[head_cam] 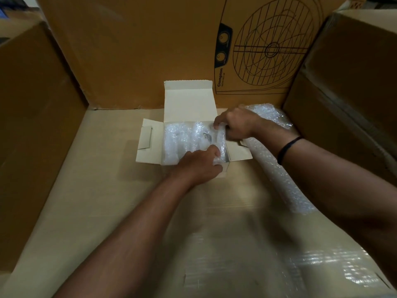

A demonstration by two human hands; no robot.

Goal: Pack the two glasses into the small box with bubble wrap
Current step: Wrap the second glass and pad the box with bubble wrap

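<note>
Dim, warm overhead light. Glare streaks the work surface [335, 269] at its near right corner and whitens the bubble wrap [281, 175]; forearms [133, 233] blur softly; the wide lens bows the edges.

Glasses buried, fingertips out of sight

The glasses lie unseen under the bubble wrap [182, 138] filling the small box [189, 100]; their number cannot be told. The fingers of the left hand [197, 164] and right hand [238, 123] sink into the wrap, tips hidden. The right forearm covers part of the roll [279, 175]. The print under the brand name on the fan carton [150, 50] is too small to read.
</note>
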